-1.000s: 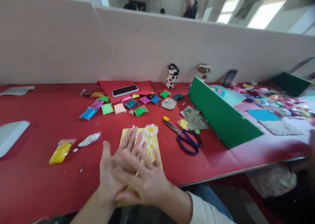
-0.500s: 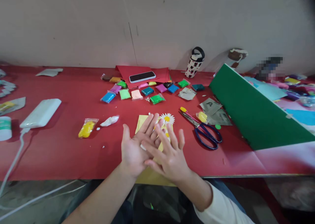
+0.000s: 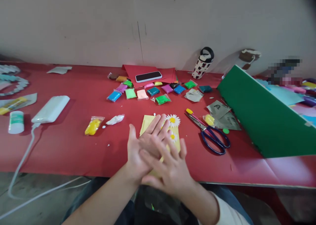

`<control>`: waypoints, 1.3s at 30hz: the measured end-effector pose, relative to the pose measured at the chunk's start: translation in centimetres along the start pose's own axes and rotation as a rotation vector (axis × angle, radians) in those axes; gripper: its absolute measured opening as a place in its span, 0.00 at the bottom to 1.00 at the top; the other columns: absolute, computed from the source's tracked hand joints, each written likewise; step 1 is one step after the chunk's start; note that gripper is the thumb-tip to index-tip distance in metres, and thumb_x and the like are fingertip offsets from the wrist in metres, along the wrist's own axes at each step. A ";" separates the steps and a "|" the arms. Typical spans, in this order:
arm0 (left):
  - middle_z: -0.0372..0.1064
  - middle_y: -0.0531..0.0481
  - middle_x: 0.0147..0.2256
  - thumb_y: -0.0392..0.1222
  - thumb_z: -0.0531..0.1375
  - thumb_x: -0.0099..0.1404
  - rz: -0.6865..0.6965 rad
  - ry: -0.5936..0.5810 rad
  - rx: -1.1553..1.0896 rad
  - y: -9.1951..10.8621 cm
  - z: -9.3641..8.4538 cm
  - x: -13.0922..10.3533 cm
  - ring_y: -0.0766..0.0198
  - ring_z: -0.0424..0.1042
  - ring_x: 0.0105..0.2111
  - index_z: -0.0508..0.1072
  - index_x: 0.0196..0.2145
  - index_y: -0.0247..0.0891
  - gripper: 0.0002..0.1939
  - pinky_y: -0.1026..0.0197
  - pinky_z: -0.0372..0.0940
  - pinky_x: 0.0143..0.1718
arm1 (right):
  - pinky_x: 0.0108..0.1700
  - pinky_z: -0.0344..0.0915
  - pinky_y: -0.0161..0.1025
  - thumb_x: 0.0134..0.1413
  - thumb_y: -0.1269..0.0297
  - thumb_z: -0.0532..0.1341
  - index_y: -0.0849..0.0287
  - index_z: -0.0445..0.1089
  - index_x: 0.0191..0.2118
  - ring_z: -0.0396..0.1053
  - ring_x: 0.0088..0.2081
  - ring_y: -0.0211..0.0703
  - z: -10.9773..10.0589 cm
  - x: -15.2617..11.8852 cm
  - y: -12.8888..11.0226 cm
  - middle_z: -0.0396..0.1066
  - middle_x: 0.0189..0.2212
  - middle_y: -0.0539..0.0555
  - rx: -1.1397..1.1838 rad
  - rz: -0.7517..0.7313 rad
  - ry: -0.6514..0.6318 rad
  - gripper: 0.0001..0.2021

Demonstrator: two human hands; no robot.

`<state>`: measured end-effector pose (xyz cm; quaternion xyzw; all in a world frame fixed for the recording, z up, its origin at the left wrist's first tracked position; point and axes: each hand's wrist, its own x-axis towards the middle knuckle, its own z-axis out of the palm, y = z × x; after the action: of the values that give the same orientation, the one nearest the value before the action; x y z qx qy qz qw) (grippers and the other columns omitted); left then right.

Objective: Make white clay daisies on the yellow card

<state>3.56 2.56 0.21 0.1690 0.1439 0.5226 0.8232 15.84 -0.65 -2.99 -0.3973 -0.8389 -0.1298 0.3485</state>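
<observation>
A red-covered table (image 3: pixel 61 142) stands against a plain beige partition wall (image 3: pixel 86 24), grey floor (image 3: pixel 37 192) beneath.

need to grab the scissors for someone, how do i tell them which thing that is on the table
Start at the red table and find the big green board on its right side. Just left of the board's near end, right of the yellow card with daisies, lie the scissors. They alone have dark blue loop handles and metal blades, tipped by a yellow cap.
</observation>
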 end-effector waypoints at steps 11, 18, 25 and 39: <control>0.56 0.48 0.64 0.68 0.37 0.67 0.040 0.000 -0.157 0.0 -0.1 -0.2 0.58 0.46 0.67 0.57 0.64 0.37 0.40 0.54 0.48 0.66 | 0.67 0.32 0.58 0.60 0.42 0.50 0.41 0.67 0.56 0.49 0.67 0.59 0.7 -0.3 -0.3 0.61 0.62 0.53 0.045 0.106 0.034 0.24; 0.58 0.48 0.63 0.65 0.33 0.69 0.003 0.025 -0.135 0.5 0.5 -0.5 0.55 0.47 0.67 0.69 0.56 0.37 0.39 0.55 0.48 0.65 | 0.66 0.30 0.59 0.59 0.40 0.50 0.43 0.68 0.56 0.51 0.65 0.61 0.6 0.0 0.3 0.63 0.60 0.55 0.030 0.095 0.069 0.25; 0.63 0.45 0.61 0.65 0.35 0.69 -0.070 0.053 -0.112 0.4 0.3 -0.6 0.53 0.55 0.64 0.71 0.55 0.36 0.39 0.55 0.52 0.64 | 0.66 0.23 0.63 0.56 0.38 0.54 0.40 0.69 0.53 0.45 0.67 0.64 0.5 -0.1 1.7 0.63 0.60 0.54 0.048 0.029 -0.006 0.24; 0.59 0.48 0.63 0.65 0.37 0.69 -0.042 0.072 -0.172 0.8 0.8 -0.6 0.56 0.55 0.64 0.67 0.58 0.36 0.38 0.58 0.53 0.63 | 0.66 0.32 0.64 0.60 0.47 0.55 0.47 0.65 0.56 0.46 0.67 0.62 0.9 0.1 1.9 0.56 0.63 0.58 0.215 0.135 -0.023 0.21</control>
<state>3.01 2.24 1.29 0.0757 0.1316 0.5216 0.8396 16.82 1.09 -3.63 -0.4148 -0.8232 -0.0110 0.3875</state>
